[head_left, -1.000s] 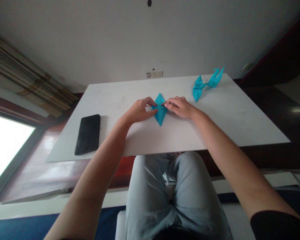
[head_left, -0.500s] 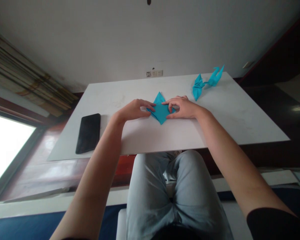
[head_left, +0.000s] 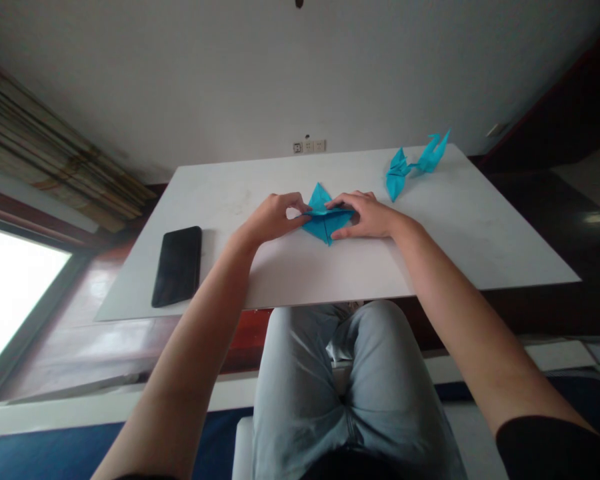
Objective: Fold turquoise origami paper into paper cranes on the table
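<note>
A partly folded sheet of blue origami paper (head_left: 324, 227) lies on the white table between my hands. One layer is raised along a crosswise line, and its lower part shows a centre seam. My left hand (head_left: 276, 217) pinches the paper's left end between thumb and fingers. On the right side, my right hand (head_left: 367, 215) has its fingers on the upper edge of the raised layer and its thumb by the lower part. The right fingers partly cover the paper's right corner.
Two blue folded paper figures, a nearer one (head_left: 396, 175) and a crane (head_left: 433, 155), stand at the table's back right. A black phone (head_left: 177, 265) lies on the left of the white table (head_left: 500, 233). Wall sockets (head_left: 309, 146) sit behind the far edge.
The paper's front layer has been lifted upward from the lower point, exposing the seam beneath. My left thumb and fingers have closed onto the left end; my right hand has barely moved.
</note>
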`<state>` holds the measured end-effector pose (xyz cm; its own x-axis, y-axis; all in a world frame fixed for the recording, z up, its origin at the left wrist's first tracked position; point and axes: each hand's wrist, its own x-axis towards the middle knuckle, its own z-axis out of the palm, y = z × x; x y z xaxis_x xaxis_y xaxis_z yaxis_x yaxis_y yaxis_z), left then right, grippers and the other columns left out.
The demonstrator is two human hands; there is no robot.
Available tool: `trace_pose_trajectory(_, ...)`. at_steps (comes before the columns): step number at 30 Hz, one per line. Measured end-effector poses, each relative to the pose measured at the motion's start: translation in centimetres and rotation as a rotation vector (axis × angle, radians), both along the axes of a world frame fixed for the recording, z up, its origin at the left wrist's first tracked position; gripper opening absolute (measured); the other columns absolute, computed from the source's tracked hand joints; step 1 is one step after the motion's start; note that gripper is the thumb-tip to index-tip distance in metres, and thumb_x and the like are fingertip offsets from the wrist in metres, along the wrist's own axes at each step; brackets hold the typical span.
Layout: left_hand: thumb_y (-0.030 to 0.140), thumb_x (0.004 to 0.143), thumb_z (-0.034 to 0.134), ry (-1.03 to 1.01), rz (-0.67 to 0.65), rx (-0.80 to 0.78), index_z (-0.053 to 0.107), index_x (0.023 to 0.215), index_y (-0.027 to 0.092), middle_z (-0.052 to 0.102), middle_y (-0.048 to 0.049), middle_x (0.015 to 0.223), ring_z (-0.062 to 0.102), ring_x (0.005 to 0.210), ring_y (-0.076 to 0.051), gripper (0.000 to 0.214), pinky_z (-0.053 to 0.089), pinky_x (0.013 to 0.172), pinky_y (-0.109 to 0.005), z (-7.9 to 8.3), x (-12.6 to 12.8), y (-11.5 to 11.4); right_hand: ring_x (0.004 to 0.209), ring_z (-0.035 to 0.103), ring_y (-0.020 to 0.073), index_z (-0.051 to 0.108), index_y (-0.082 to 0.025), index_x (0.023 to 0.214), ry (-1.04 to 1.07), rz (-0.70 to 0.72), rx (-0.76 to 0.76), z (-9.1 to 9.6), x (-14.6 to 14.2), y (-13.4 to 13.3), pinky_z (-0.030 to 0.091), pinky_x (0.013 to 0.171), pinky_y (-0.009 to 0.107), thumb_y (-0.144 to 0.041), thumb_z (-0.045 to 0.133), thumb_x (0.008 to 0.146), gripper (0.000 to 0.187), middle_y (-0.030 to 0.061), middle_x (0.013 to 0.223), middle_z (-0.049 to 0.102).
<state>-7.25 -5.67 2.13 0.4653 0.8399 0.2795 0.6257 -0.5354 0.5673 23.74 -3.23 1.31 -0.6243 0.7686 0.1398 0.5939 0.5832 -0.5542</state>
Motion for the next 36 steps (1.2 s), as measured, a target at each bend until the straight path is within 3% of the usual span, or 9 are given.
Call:
trace_pose_trajectory(4, 0.033, 0.100, 0.073, -0.021, 0.058, 0.067, 0.071, 0.110, 0.022, 0.087, -0.0083, 0.109, 0.086, 0.108, -0.028, 0.014, 0.067, 0.097, -0.042, -0.8, 0.2, 0.4, 0.120, 0.073, 0.0441, 0.075, -0.028, 0.136, 0.008, -0.098, 0.035, -0.2, -0.6, 0.1, 0.048, 0.117, 0.063, -0.070, 0.083, 0.091, 0.062, 0.0141, 0.129, 0.083)
trace_pose_trajectory(8, 0.026, 0.097, 0.071, -0.057, 0.136, 0.141, 0.065, 0.127, 0.023, 0.083, -0.0086, 0.119, 0.083, 0.097, -0.024, 0.030, 0.067, 0.089, -0.040, -2.2, 0.9, 1.2, 0.105, 0.074, 0.0377, 0.071, -0.027, 0.130, 0.088, -0.149, 0.040, -0.6, -1.3, 0.5, 0.055, 0.099, 0.050, -0.054, 0.066, 0.104, 0.037, 0.0130, 0.120, 0.084)
trace_pose_trajectory(14, 0.022, 0.097, 0.067, -0.105, 0.144, 0.226, 0.062, 0.144, 0.025, 0.077, -0.0100, 0.136, 0.079, 0.103, -0.023, 0.047, 0.068, 0.094, -0.039, -2.5, 2.1, 1.1, 0.094, 0.075, 0.0346, 0.067, -0.027, 0.134, 0.112, -0.232, 0.077, -0.7, -2.1, 0.6, 0.053, 0.086, 0.043, -0.041, 0.059, 0.105, 0.033, 0.0116, 0.114, 0.087)
trace_pose_trajectory(19, 0.030, 0.103, 0.064, 0.034, 0.051, 0.172, 0.063, 0.158, 0.026, 0.060, -0.0162, 0.166, 0.075, 0.134, -0.033, 0.054, 0.066, 0.114, -0.050, -0.8, 2.7, -0.5, 0.099, 0.078, 0.0375, 0.070, -0.031, 0.137, 0.079, -0.300, 0.108, -0.9, -2.3, 0.7, 0.056, 0.088, 0.045, -0.053, 0.056, 0.109, 0.039, 0.0101, 0.112, 0.089)
trace_pose_trajectory(24, 0.043, 0.097, 0.078, 0.121, 0.053, 0.107, 0.049, 0.178, 0.029, 0.037, -0.0180, 0.183, 0.072, 0.144, -0.041, 0.087, 0.061, 0.124, -0.058, -1.4, 2.9, -0.5, 0.109, 0.082, 0.0385, 0.072, -0.029, 0.141, 0.126, -0.279, 0.028, -0.8, -2.0, 0.9, 0.060, 0.099, 0.049, -0.063, 0.046, 0.113, 0.051, 0.0083, 0.114, 0.090)
trace_pose_trajectory(27, 0.047, 0.096, 0.079, 0.164, 0.064, 0.089, 0.048, 0.179, 0.031, 0.037, -0.0181, 0.182, 0.070, 0.147, -0.044, 0.090, 0.056, 0.130, -0.061, -1.9, 3.0, -0.2, 0.114, 0.083, 0.0347, 0.068, -0.031, 0.151, 0.226, -0.205, -0.051, -0.9, -1.6, 1.0, 0.061, 0.109, 0.051, -0.050, 0.044, 0.112, 0.049, 0.0067, 0.123, 0.090)
trace_pose_trajectory(30, 0.048, 0.095, 0.079, 0.213, 0.084, 0.056, 0.051, 0.178, 0.031, 0.038, -0.0188, 0.181, 0.066, 0.151, -0.046, 0.089, 0.051, 0.133, -0.065, -1.9, 3.2, -0.3, 0.112, 0.082, 0.0320, 0.062, -0.030, 0.158, 0.281, -0.136, -0.047, -1.1, -1.3, 1.1, 0.064, 0.108, 0.051, -0.042, 0.059, 0.103, 0.056, 0.0102, 0.142, 0.084)
trace_pose_trajectory(33, 0.047, 0.095, 0.077, 0.224, 0.087, 0.035, 0.054, 0.176, 0.031, 0.041, -0.0191, 0.181, 0.059, 0.156, -0.047, 0.086, 0.043, 0.136, -0.068, -1.4, 3.4, -0.6, 0.109, 0.079, 0.0310, 0.071, -0.026, 0.143, 0.277, -0.099, 0.014, -1.4, -1.2, 1.2, 0.067, 0.101, 0.050, -0.044, 0.069, 0.098, 0.048, 0.0156, 0.149, 0.077)
trace_pose_trajectory(36, 0.046, 0.104, 0.062, 0.197, 0.088, 0.010, 0.060, 0.171, 0.027, 0.046, -0.0190, 0.179, 0.057, 0.159, -0.045, 0.069, 0.039, 0.138, -0.069, -1.0, 3.5, -0.8, 0.116, 0.077, 0.0331, 0.080, -0.024, 0.128, 0.250, -0.027, 0.082, -1.7, -1.1, 1.3, 0.066, 0.109, 0.053, -0.050, 0.074, 0.100, 0.038, 0.0173, 0.146, 0.073)
